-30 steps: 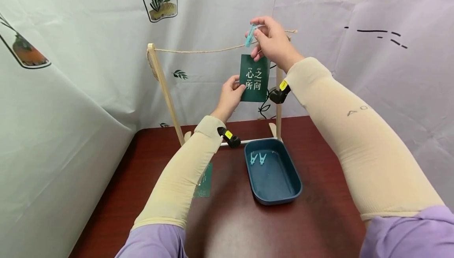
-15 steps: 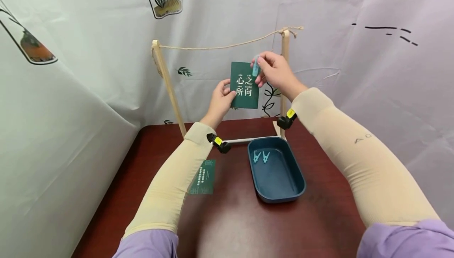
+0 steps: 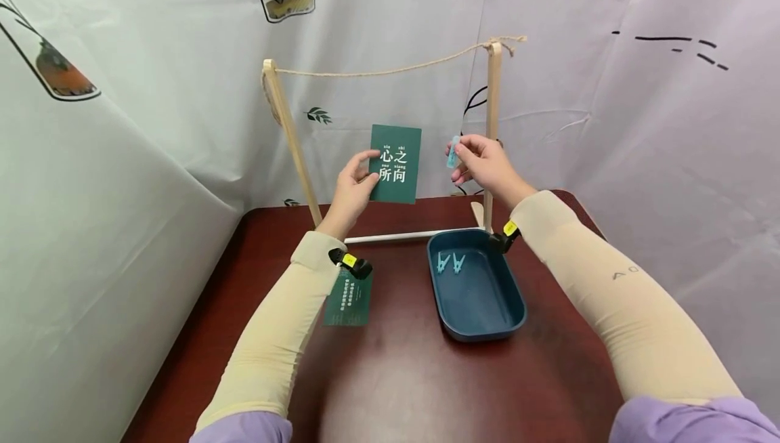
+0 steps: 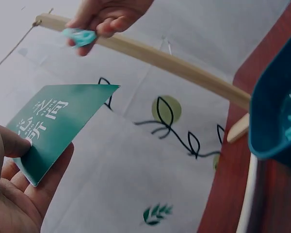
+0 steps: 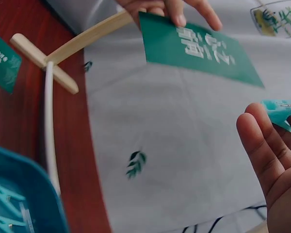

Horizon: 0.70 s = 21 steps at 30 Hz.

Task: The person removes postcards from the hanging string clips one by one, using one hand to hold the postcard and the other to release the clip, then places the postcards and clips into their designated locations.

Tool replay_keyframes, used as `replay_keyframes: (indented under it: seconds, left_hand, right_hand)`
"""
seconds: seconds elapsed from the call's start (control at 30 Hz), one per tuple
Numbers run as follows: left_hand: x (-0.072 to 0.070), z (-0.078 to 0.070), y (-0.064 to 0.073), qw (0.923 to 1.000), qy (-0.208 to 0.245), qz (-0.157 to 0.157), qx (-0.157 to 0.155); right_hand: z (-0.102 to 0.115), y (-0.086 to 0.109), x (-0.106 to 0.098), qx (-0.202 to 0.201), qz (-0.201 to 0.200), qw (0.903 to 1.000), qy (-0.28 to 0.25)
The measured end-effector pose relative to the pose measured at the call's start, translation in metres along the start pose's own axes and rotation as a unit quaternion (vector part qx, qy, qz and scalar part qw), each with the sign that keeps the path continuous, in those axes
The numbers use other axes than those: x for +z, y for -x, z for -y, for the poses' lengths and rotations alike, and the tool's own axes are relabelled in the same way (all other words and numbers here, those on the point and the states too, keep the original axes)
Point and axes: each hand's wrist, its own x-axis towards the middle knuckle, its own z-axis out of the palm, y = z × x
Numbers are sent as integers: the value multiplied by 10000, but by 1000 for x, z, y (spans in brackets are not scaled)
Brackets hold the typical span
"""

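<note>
My left hand (image 3: 355, 189) pinches a green card (image 3: 397, 182) with white Chinese characters by its left edge, thumb in front and fingers behind. The card is held up below the rope (image 3: 378, 73), facing me. To its right, my right hand (image 3: 487, 162) pinches a light-blue clothespin (image 3: 453, 152) between thumb and fingers, apart from the card. The right wrist view shows the clothespin (image 5: 277, 110) partly hidden by the fingers. In the left wrist view the card (image 4: 63, 121) lies tilted over the fingers, with the clothespin (image 4: 80, 36) beyond it.
The rope hangs between two wooden posts (image 3: 493, 104) joined low down by a white bar (image 3: 390, 235). A blue tray (image 3: 475, 324) with two light-blue clothespins (image 3: 449, 263) stands on the dark red table (image 3: 414, 375). Another green card (image 3: 356, 307) lies by the left forearm.
Both hands have come down from the rope, the left also moving left with the card. The right hand, still pinching the clothespin, is now separated from the card by a gap.
</note>
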Motion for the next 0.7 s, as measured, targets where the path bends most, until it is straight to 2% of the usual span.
replay_keyframes:
  seconds: [0.1, 0.2, 0.4, 0.57, 0.7]
  left_hand:
    - [-9, 5, 6, 9996, -275, -13, -92]
    - [-17, 8, 12, 9988, -386, 117, -262]
    - [-35, 22, 29, 9946, -595, 540, -651]
    - [-46, 41, 48, 9904, -565, 624, -1100]
    - [-56, 54, 62, 9873, -710, 614, -1279]
  right_hand:
    - [-11, 5, -2, 206, 123, 9997, -95]
    - [-22, 9, -3, 394, 256, 9988, -109]
    - [-45, 17, -2, 603, 477, 9957, 512]
    - [-60, 25, 1, 926, 638, 9898, 879]
    - [-72, 34, 3, 1098, 709, 9862, 1020]
